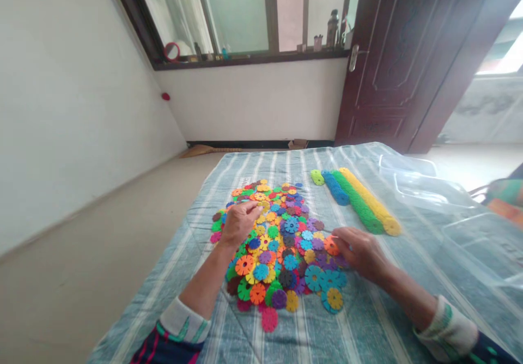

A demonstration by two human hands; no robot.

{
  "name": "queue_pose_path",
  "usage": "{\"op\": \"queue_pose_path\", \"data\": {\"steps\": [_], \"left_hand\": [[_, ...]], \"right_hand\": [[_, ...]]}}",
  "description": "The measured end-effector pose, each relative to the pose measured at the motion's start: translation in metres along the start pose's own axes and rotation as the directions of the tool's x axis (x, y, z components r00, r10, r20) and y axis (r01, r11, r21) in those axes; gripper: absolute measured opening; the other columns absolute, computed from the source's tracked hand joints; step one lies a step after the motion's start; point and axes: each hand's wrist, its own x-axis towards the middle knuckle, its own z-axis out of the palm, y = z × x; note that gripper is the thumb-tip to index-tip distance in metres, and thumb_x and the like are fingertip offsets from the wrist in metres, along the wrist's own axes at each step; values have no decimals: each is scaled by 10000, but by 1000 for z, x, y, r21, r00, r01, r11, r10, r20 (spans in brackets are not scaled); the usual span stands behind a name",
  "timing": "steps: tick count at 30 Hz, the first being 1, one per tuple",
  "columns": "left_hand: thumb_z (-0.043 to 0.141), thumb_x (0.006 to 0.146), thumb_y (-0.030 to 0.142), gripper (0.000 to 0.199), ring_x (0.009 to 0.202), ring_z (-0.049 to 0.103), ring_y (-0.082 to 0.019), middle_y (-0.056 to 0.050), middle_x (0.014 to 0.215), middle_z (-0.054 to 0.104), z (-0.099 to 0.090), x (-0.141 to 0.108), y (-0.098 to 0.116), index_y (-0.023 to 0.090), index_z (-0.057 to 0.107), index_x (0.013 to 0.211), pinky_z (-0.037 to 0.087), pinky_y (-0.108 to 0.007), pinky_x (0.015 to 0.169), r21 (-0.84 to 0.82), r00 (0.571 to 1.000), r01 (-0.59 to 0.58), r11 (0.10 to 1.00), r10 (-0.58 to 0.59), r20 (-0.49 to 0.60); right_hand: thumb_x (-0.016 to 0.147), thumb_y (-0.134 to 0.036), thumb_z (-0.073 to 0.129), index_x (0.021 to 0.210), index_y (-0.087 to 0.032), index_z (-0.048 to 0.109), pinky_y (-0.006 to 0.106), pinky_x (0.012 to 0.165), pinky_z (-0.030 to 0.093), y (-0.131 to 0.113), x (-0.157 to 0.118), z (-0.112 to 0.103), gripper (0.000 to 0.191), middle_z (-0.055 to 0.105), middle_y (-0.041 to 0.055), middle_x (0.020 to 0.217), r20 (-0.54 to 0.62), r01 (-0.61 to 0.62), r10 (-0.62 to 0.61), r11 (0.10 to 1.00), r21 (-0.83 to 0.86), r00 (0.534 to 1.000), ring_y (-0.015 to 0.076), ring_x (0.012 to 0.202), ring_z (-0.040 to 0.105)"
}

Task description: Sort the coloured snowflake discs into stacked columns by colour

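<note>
A wide heap of multicoloured notched plastic discs (291,225) lies on the striped bedspread. My left hand (240,221) reaches over the heap's left side, its fingers pinched at a yellow disc (265,206). At the right edge, my right hand (363,252) has bent, closed fingers beside an orange disc (332,246). A small light-blue bit shows under those fingers; whatever they hold is mostly hidden. Light-blue discs (314,278) lie just below that hand. Beyond it, discs are lined up in overlapping rows: yellow (370,200), green (356,200), blue (335,189) and a short lime one (317,177).
Clear plastic boxes (435,189) stand on the right of the bedspread (241,331). Behind the bed are a white wall, a window sill (261,59) with small items and a dark red door (392,53). A broom (204,150) lies on the floor.
</note>
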Motion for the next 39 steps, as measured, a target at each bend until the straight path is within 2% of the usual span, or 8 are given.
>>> {"op": "queue_pose_path", "data": {"steps": [4,9,15,22,26,30,34,39], "left_hand": [[535,792,394,306,742,640,-172,3,774,719,15,-16,35,175,741,852,483,-246,690,-206,976,-48,977,91,200],[563,791,395,264,759,661,-173,4,811,741,31,-38,67,215,751,832,498,-242,703,-283,927,-96,954,189,323],[536,810,373,261,754,661,-172,-11,792,735,39,-50,77,214,743,811,502,-254,712,-273,911,-148,951,239,336],[512,840,363,266,747,659,-159,-8,789,727,41,-55,81,216,729,797,497,-245,709,-272,904,-193,943,279,323],[527,840,384,266,763,665,-160,-15,802,726,43,-56,80,215,728,796,501,-242,716,-265,903,-227,937,304,302],[546,826,395,267,738,669,-164,-21,780,722,43,-55,76,202,729,805,504,-247,703,-224,928,-237,945,289,236],[525,839,372,268,721,665,-156,-16,761,720,45,-55,73,204,727,787,504,-241,691,-216,916,-273,937,322,239],[503,851,367,285,723,657,-154,-16,768,723,47,-55,70,209,723,763,503,-243,690,-196,898,-319,927,361,250]], "right_hand": [[842,-283,565,909,-195,657,235,576,430,-15,8,-6,144,646,-6,653,-60,-157,181,944,290,982,125,577,572],[821,-335,604,985,-211,651,258,527,446,-34,18,-9,211,661,-5,705,43,-223,238,817,532,970,137,571,558],[825,-309,579,739,-244,650,254,525,441,-38,20,-13,129,582,-26,621,106,-229,204,809,541,973,130,562,531],[824,-268,570,759,-208,675,222,550,413,-43,24,-24,137,605,-28,658,193,-200,110,813,546,975,116,598,520],[824,-213,569,740,-176,668,202,565,384,-27,31,-52,136,586,-34,630,308,-156,31,906,394,951,95,590,516],[813,-167,533,729,-170,671,219,606,337,12,37,-98,162,604,-10,662,296,-205,192,979,14,936,102,631,511],[800,-158,500,716,-174,681,241,571,280,49,34,-128,201,621,26,673,298,-315,446,862,-397,844,116,615,489],[768,-144,483,737,-178,693,247,557,267,69,27,-127,215,647,49,717,313,-356,551,786,-505,774,125,616,487]]}}
